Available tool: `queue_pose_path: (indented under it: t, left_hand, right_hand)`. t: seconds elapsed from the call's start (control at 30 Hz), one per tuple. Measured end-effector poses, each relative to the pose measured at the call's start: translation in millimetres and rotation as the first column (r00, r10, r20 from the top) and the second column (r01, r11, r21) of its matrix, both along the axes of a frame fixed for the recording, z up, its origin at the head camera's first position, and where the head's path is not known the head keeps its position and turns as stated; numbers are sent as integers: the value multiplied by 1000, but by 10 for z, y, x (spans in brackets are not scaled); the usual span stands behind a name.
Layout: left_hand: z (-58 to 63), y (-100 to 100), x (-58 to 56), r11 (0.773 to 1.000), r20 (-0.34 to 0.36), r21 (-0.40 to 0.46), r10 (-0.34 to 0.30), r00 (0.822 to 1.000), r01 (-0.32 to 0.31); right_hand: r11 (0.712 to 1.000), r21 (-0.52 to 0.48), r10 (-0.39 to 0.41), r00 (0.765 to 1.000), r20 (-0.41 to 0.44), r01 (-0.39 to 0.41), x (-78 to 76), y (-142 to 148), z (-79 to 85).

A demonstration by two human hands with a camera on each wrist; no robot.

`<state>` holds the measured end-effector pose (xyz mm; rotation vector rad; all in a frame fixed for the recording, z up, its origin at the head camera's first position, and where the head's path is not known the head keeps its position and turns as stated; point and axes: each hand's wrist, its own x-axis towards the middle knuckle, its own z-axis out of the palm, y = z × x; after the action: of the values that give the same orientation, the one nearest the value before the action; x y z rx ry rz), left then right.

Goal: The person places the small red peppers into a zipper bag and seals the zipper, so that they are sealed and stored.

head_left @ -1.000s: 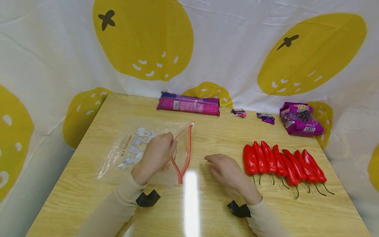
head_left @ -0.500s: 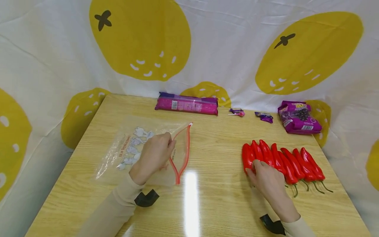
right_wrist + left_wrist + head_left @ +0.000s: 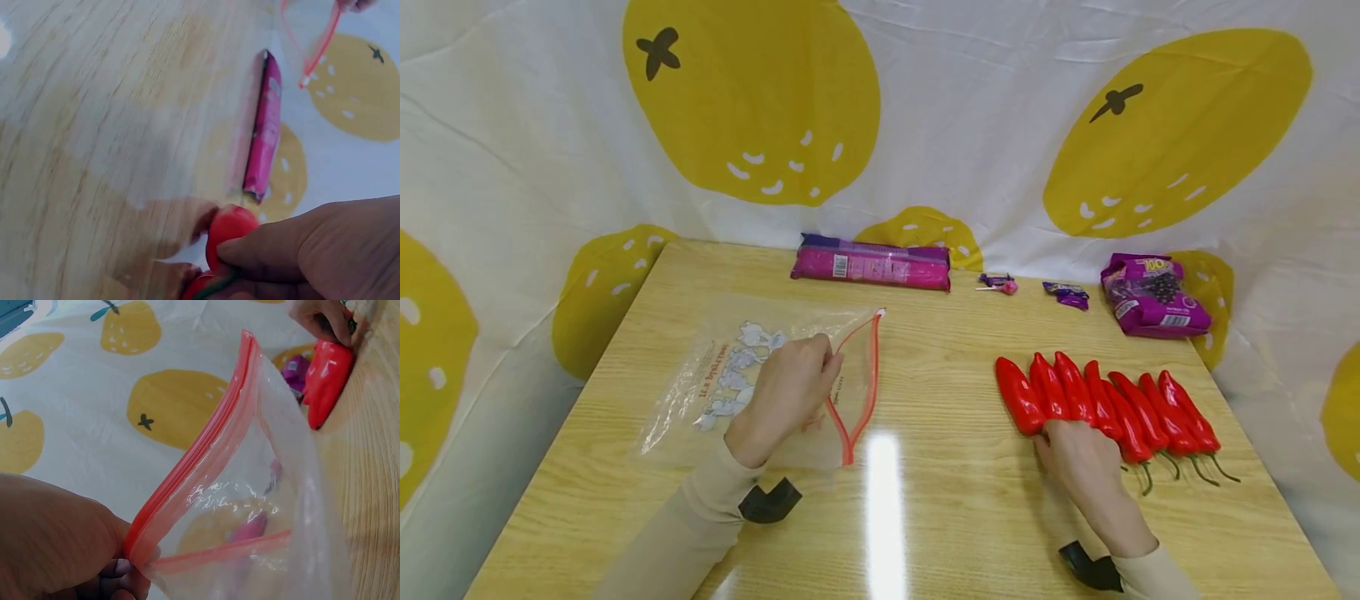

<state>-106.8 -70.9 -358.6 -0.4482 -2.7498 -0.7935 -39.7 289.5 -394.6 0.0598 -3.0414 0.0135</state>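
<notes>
Since the earlier frame, the end pepper [image 3: 1019, 396] has swung out of line, its tip now pointing away to the left of the right hand [image 3: 1082, 458]; the left hand [image 3: 790, 392] looks unmoved on my feed. Right grip: thumb pressed on the end pepper from one side, fingers curled on the other, pinching it at the near end. I read that as a choice of hold, since it leaves the body sticking out free past the fingertips. The other peppers [image 3: 1105, 404] lie close-packed just beyond and to the right of that grip; the end one was likely the easiest to get at, with only bare table [image 3: 940, 467] on its left. Left grip: thumb and curled fingers pinching the mouth edge of the clear bag [image 3: 685, 400]. One side of the red zip strip [image 3: 876, 367] stands away from the other, so I judge that hold is what keeps the mouth gaping, facing the right hand. Bag body trails left, behind the left grip. Pink packet [image 3: 872, 265] sits beyond both grips, well apart; lollipop [image 3: 1009, 287] and grape bag [image 3: 1156, 300] lie past the peppers, untouched.
</notes>
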Motion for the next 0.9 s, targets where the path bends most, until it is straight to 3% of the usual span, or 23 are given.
queue_pose_path:
  t: [0.1,0.17,0.27,0.37,0.53,0.63,0.77,0.9]
  left_hand:
    - [-8,5,0,1000,0,2,-4,1000,4]
    - [-11,6,2,1000,-6,4,-8,1000,8]
    - [-20,7,3,1000,-18,5,-11,1000,11]
    - [-25,8,10,1000,-21,9,-13,1000,13]
    - [-20,18,18,1000,8,18,-9,1000,9]
    - [-16,30,26,1000,46,26,-12,999,10]
    - [-16,46,33,1000,38,22,-23,999,22]
    - [-27,59,37,999,-9,17,-38,999,38]
  right_hand:
    - [999,-45,20,998,-53,-23,9,-13,45]
    - [993,-92,67,990,-127,-79,4,-42,90]
    - [966,-151,170,954,-245,-211,-31,-146,182]
    - [916,-218,266,916,-301,-337,-86,-320,285]
    - [823,-297,396,863,-314,-485,-185,-673,429]
    - [770,-273,494,809,-317,-577,-244,-900,435]
    - [708,-207,608,731,-310,-676,-313,-1200,326]
    - [683,-162,659,696,-283,-712,-370,-1456,165]
